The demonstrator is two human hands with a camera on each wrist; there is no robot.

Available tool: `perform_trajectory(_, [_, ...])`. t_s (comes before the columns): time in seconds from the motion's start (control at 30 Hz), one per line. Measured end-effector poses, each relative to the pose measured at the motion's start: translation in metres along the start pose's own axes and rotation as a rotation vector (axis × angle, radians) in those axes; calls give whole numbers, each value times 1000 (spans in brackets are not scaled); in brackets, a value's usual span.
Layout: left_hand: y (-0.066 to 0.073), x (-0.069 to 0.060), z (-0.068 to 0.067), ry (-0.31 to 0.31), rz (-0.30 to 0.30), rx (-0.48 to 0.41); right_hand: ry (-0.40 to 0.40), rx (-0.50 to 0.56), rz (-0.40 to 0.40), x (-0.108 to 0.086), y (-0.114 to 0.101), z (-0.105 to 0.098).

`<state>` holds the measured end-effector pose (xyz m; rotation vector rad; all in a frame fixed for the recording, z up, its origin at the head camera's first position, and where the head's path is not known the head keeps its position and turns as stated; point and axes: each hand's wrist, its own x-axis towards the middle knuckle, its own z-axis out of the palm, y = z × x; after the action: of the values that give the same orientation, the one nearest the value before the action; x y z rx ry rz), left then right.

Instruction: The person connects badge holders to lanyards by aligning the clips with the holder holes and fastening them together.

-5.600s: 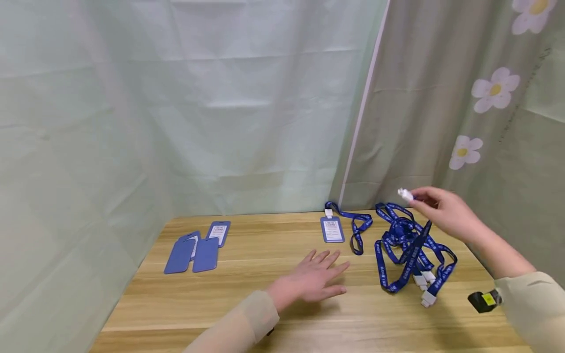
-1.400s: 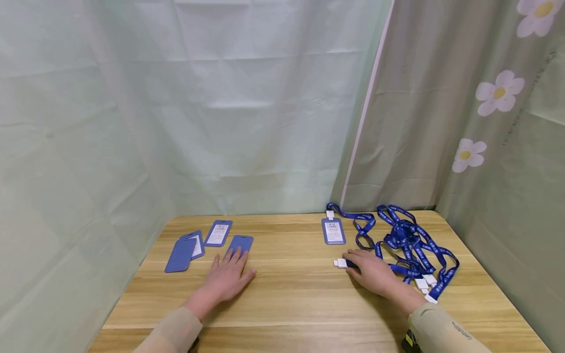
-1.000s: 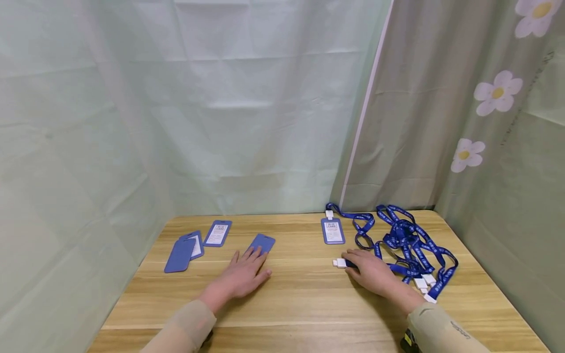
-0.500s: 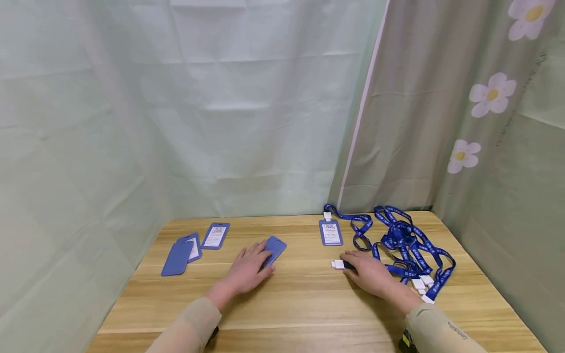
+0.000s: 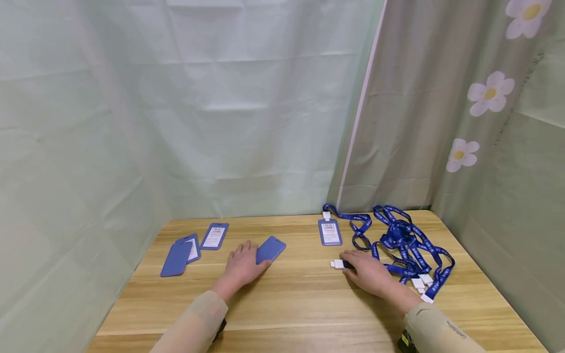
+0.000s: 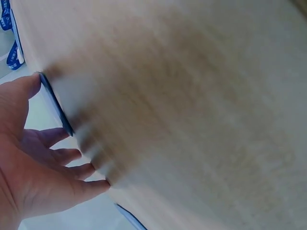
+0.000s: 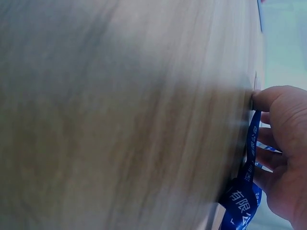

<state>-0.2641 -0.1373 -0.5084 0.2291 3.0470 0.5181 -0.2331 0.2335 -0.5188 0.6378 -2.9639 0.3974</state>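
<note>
In the head view, my left hand (image 5: 244, 266) is low over the table, holding a blue badge holder (image 5: 270, 249) that lies tilted with its slot end up and to the right. The left wrist view shows the thumb and index finger at the edges of this badge holder (image 6: 56, 106). Farther right, my right hand (image 5: 367, 272) pinches a blue lanyard (image 7: 252, 143) just behind its white clip (image 5: 338, 264), which points left toward the badge holder. The strap's other part runs into a tangled pile of lanyards (image 5: 399, 234).
A badge holder (image 5: 330, 233) joined to a lanyard lies at the back, between the hands. On the left lie a card-side-up holder (image 5: 214, 236) and two overlapping holders (image 5: 175, 259). Curtains (image 5: 265, 122) enclose the wooden table (image 5: 291, 314).
My left hand has slid the badge holder rightward from the left group, turning it, and shifted its grip to the side. The right hand brought the lanyard clip down onto the table, then stayed still.
</note>
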Motion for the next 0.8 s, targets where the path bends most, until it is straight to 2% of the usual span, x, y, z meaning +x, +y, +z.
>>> perform_trajectory(0.2, [0,4,1,15,-8,6,9,-4,-4,0,0,1])
perform_trajectory(0.47, [3,4,-3,40,-30,-60,0,-5,3,0,1,0])
perform_trajectory(0.63, [4,5,-3,64,-26,-87,-2,2,3,-1,-1,-1])
perform_trajectory(0.8, [2,9,-1,104,2,-71,0,1,5,-1,-1,-1])
